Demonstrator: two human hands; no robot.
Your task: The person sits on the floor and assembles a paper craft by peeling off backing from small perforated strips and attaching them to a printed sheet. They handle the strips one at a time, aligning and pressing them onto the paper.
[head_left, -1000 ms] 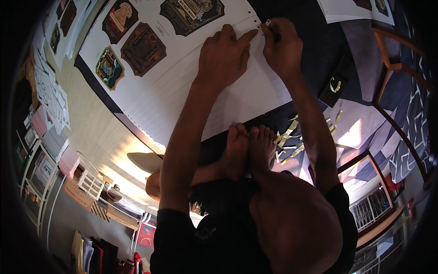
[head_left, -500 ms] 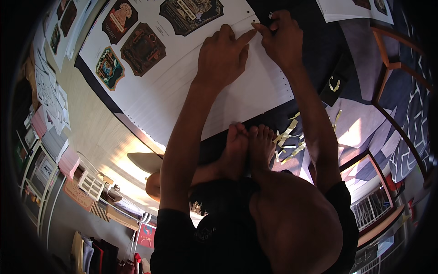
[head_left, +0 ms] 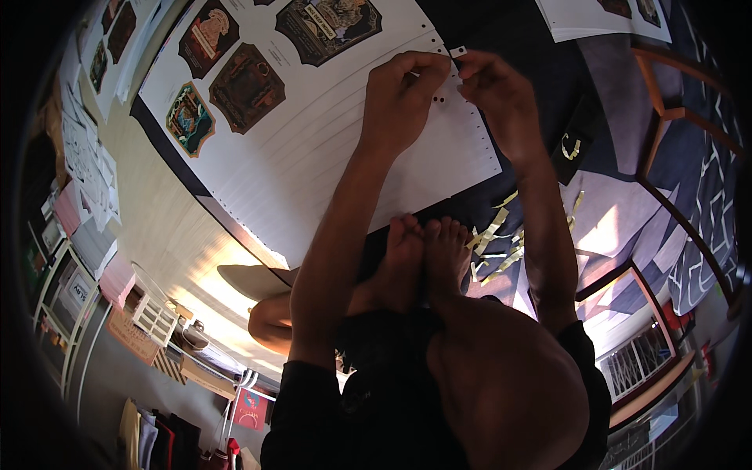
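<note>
A large white sheet printed with several dark badge-shaped designs lies in front of me, with small black dots along its right edge. My left hand is over the sheet near that edge, thumb and fingers pinched together. Whatever lies between those fingertips is hidden. Just to its right, my right hand is closed, with a small white piece marked by a black dot at its fingertips. Both sets of fingertips almost meet beside this piece.
Pale yellow strips lie scattered right of my feet. A black flat object carries another yellow scrap. Farther right stands a wooden frame; another printed sheet lies at the far right. Papers are stacked at the left.
My left hand has moved right and its extended index finger has curled into a pinch. My right hand has shifted slightly right and nearer, and the white piece has come down beside the left fingertips.
</note>
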